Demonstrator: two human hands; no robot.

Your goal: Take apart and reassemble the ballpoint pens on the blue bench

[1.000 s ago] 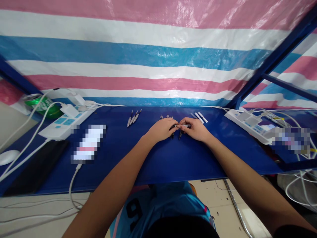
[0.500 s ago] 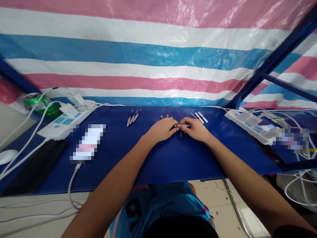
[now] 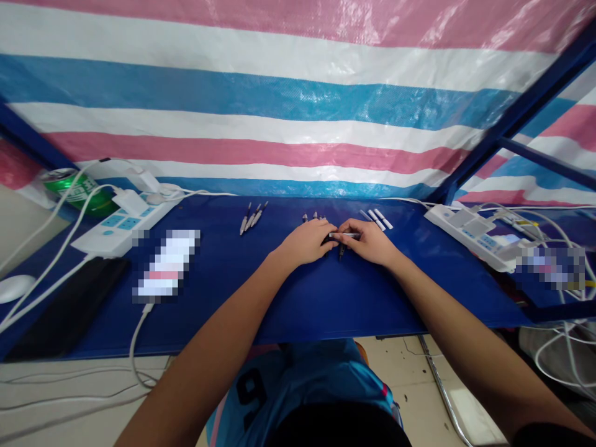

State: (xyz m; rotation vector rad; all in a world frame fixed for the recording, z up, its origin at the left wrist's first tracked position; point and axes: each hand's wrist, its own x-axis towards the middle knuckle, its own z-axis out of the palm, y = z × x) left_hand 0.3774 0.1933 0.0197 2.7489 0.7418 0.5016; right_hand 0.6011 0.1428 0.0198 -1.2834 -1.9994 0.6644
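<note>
My left hand (image 3: pixel 305 243) and right hand (image 3: pixel 367 243) pinch a white pen barrel (image 3: pixel 345 236) between them, fingertips nearly meeting. A dark pen (image 3: pixel 341 251) lies just below, and more pens (image 3: pixel 250 218) sit beyond my left hand on the blue surface (image 3: pixel 223 316).

Pens (image 3: pixel 250 217) on the bench (image 3: pixel 326 304), between the left power strip (image 3: pixel 121 228) and right power strip (image 3: pixel 465 234)

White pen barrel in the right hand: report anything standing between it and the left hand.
Nothing visible does. The left hand sits right at the near end of the white pen barrel, which the right hand pinches.
</note>
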